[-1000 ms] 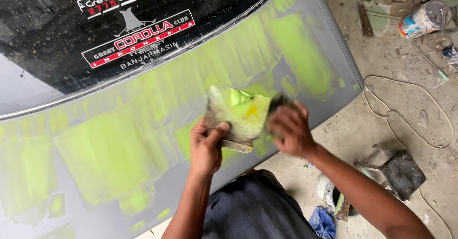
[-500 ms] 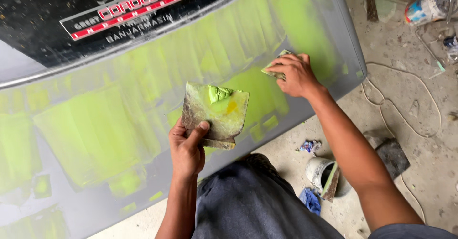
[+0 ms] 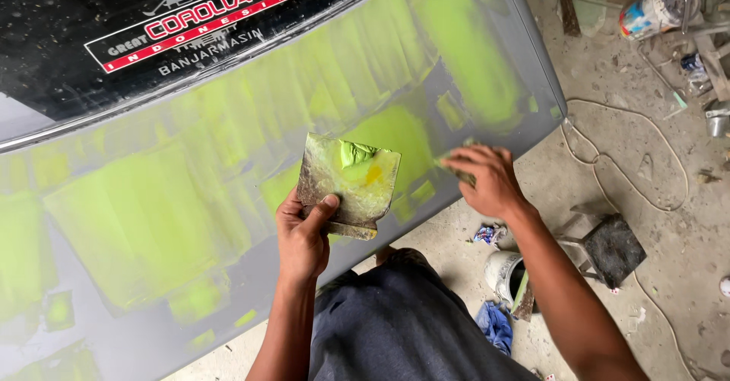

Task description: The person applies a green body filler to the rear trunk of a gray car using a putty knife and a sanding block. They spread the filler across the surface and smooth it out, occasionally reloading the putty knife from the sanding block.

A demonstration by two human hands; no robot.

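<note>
Over grey car panel (image 3: 228, 290): left hand (image 3: 303, 233) gripping tilted putty board (image 3: 348, 183), right hand (image 3: 487, 179) closed on spreader (image 3: 450, 164); green blob (image 3: 354, 153) might slide off.

Grey car panel (image 3: 228, 335) patched lime green; above it, black glass (image 3: 61, 54); the board (image 3: 346, 183) smeared green and orange.
</note>
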